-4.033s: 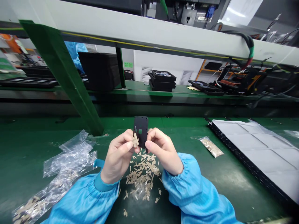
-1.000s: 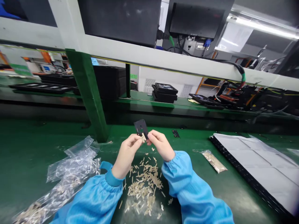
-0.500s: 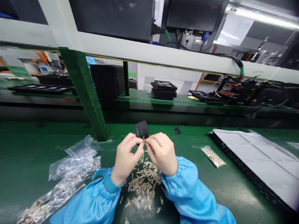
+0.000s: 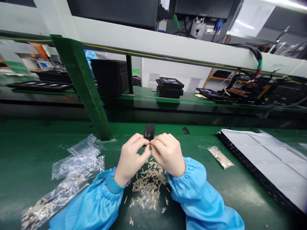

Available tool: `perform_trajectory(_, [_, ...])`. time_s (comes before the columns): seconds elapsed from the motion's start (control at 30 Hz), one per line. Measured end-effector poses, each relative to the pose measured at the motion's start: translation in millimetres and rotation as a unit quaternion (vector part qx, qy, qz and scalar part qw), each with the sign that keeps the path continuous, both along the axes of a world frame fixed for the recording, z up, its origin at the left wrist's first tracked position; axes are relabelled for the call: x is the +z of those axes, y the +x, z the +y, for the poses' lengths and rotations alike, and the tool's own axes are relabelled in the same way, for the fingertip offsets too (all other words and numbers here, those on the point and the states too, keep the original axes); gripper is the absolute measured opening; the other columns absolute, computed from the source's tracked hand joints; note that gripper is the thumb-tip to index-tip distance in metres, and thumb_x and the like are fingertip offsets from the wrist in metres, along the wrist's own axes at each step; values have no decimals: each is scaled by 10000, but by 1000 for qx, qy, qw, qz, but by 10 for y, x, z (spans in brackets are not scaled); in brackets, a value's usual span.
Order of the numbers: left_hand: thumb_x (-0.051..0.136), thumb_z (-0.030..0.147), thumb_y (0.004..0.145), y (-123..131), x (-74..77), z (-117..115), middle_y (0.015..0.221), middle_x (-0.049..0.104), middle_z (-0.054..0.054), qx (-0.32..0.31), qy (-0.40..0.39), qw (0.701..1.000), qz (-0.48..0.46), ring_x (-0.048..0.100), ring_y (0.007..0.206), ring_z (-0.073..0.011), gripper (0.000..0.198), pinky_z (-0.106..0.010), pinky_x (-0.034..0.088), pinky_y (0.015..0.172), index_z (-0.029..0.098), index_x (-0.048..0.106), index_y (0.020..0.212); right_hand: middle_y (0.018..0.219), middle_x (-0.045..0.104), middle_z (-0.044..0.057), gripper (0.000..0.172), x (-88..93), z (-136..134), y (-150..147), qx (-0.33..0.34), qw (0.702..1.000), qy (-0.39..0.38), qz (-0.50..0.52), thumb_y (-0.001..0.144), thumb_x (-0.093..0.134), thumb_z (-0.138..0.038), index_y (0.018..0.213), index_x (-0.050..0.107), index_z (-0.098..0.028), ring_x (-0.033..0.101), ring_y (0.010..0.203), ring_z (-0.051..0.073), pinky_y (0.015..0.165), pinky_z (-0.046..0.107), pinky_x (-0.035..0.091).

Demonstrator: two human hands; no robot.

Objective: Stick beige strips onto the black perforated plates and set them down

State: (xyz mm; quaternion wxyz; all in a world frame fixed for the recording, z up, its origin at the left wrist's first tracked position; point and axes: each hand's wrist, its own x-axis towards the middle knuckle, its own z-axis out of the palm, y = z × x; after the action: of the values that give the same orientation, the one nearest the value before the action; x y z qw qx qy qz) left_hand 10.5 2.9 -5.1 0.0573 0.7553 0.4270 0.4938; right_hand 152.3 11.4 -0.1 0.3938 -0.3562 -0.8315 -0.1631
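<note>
My left hand [image 4: 133, 156] and my right hand [image 4: 169, 155] meet fingertip to fingertip above the bench, both pinched closed. A thin black plate [image 4: 150, 129] with a small cut-out stands up behind the fingertips, its lower edge at my left fingers. Something tiny, seemingly a small beige strip [image 4: 149, 139], shows between the two pinches; the fingers mostly cover it. Beneath my hands lies a loose heap of small beige strips [image 4: 150, 182], scattered over the green bench top [image 4: 192, 191].
Clear plastic bags [image 4: 79, 166], some with beige pieces, lie at left. A filled bag [image 4: 220, 157] and a black tray with a pale sheet [image 4: 266, 159] lie at right. Another small black plate [image 4: 185, 130] is beyond my hands. A green post [image 4: 81, 86] rises at left.
The black plate has turned and now stands straighter behind my fingertips. Both hands stay pinched together. The whole view has tipped slightly downward.
</note>
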Motion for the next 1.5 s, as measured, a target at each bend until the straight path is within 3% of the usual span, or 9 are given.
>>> perform_trajectory(0.3, [507, 57, 732, -32, 35, 5, 713, 543, 3, -18, -23, 999, -38, 522, 683, -108, 140, -216, 403, 628, 161, 560, 654, 661, 576, 28, 136, 32, -36, 0, -12, 998, -33, 54, 742, 491, -96, 639, 547, -166, 472, 649, 145, 606, 283, 359])
perform_trajectory(0.57, [490, 87, 755, -127, 98, 30, 725, 530, -3, -58, -49, 995, -64, 515, 691, -113, 141, -224, 407, 627, 163, 561, 660, 700, 513, 18, 127, 84, -80, 43, 32, 988, -106, 105, 669, 471, -69, 679, 536, -177, 471, 658, 146, 597, 275, 381])
perform_trajectory(0.87, [488, 94, 738, -108, 131, -5, 688, 516, 3, -71, -21, 997, -16, 510, 639, -109, 146, -220, 408, 580, 169, 566, 640, 745, 553, 30, 99, 103, -66, 34, 103, 965, -173, 169, 807, 503, -177, 757, 588, -173, 517, 671, 135, 617, 267, 433])
perform_trajectory(1.13, [486, 102, 731, -101, 126, 7, 676, 517, 3, -66, -20, 998, -10, 498, 622, -109, 145, -223, 400, 570, 170, 565, 630, 726, 564, 35, 114, 87, -32, 44, 120, 966, -165, 158, 805, 489, -141, 748, 585, -165, 519, 673, 140, 616, 271, 431])
perform_trajectory(1.27, [479, 120, 746, -146, 136, 31, 679, 510, 2, -74, -60, 995, -40, 499, 643, -120, 150, -234, 395, 586, 172, 552, 626, 703, 546, 25, 137, 109, -19, 82, 137, 961, -178, 162, 802, 467, -114, 714, 559, -166, 502, 640, 126, 601, 259, 418])
perform_trajectory(1.5, [473, 129, 762, -194, 124, 77, 659, 463, 13, -89, -107, 986, -92, 476, 638, -116, 163, -236, 381, 586, 170, 521, 611, 660, 523, 12, 163, 113, -46, 74, 87, 984, -114, 103, 814, 479, -188, 653, 505, -177, 464, 646, 140, 620, 294, 365])
